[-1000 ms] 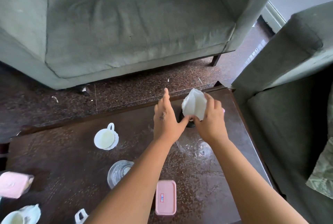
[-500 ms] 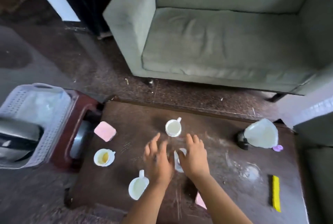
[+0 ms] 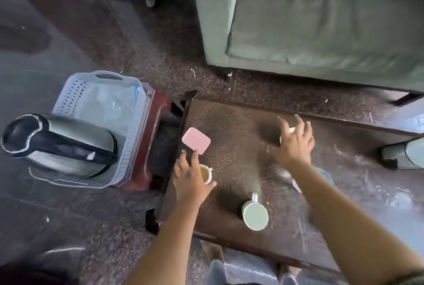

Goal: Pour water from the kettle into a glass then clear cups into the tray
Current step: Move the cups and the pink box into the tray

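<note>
Kettle (image 3: 57, 145): steel body with black handle and lid, lying in a perforated grey plastic tray (image 3: 133, 124) at 9 o'clock, the tray resting on a red-brown stool (image 3: 158, 110) just beside the table. Table (image 3: 344, 204): dark, scratched wood, set on a speckled brown floor (image 3: 160, 55); a grey-green upholstered sofa (image 3: 321, 21) fills 1 o'clock. Left hand (image 3: 190, 179): fingers curled around a white cup (image 3: 205, 174) of yellowish liquid at the table's left edge; whether they grip it cannot be told. Right hand (image 3: 294, 145): blurred, fingers spread over a second white cup (image 3: 291, 130) toward 12 o'clock, contact unclear. A pink rounded box (image 3: 196, 143) lies just beyond the left hand. A white mug (image 3: 255, 214) stands near centre, between the forearms. The right forearm covers most of a glass (image 3: 325, 173).
</note>
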`<state>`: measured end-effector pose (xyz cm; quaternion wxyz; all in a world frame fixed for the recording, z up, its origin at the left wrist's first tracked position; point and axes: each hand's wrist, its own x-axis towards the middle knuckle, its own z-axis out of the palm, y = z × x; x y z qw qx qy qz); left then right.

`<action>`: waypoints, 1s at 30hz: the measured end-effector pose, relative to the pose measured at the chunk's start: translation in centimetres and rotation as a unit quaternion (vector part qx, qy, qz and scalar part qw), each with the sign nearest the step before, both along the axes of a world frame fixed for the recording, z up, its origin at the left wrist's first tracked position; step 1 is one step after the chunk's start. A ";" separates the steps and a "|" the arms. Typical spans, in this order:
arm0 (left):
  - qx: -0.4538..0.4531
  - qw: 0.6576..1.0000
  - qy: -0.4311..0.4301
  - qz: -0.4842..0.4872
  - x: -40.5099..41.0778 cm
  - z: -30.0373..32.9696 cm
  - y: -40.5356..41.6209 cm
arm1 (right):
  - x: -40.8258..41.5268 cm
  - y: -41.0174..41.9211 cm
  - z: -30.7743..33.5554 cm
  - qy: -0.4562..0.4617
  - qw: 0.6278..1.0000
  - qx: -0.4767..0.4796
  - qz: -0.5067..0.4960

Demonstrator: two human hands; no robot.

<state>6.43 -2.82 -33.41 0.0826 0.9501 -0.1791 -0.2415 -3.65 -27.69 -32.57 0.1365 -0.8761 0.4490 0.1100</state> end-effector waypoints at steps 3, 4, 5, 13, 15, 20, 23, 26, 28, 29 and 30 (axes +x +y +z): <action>-0.016 0.997 0.054 -0.057 1.4 -0.8 0.2 | 0.9 -1.6 -1.2 0.072 0.993 0.064 -0.068; -0.018 0.996 0.056 -0.070 1.6 -1.1 0.1 | 1.1 -1.7 -1.7 0.086 0.989 0.077 -0.090; -0.020 0.995 0.057 -0.079 1.8 -1.2 0.1 | 1.2 -1.6 -2.2 0.093 0.987 0.078 -0.101; -0.043 0.995 0.052 -0.075 2.0 -1.9 -0.5 | 2.2 1.4 -3.4 0.028 0.990 0.064 -0.120; -0.056 0.995 0.044 -0.074 2.0 -1.8 -0.9 | 3.0 2.7 -3.3 0.014 0.988 0.093 -0.122; -0.073 0.993 0.038 -0.086 2.1 -0.6 -2.1 | 3.9 5.1 -2.2 0.031 0.981 0.163 -0.106; -0.087 0.990 0.042 -0.100 2.3 0.8 -2.7 | 4.5 6.1 -0.7 0.010 0.978 0.194 -0.070; -0.101 0.988 0.035 -0.111 2.7 3.1 -2.6 | 5.6 7.4 2.1 -0.006 0.982 0.186 -0.042; -0.103 0.987 0.023 -0.121 3.4 5.3 -2.3 | 6.7 8.5 4.5 -0.022 0.985 0.170 -0.011; -0.101 0.987 0.017 -0.123 4.1 6.7 -2.1 | 7.4 9.1 6.0 -0.032 0.985 0.168 0.009; -0.098 0.988 0.007 -0.123 4.9 8.3 -1.9 | 8.3 9.8 7.5 -0.038 0.985 0.167 0.035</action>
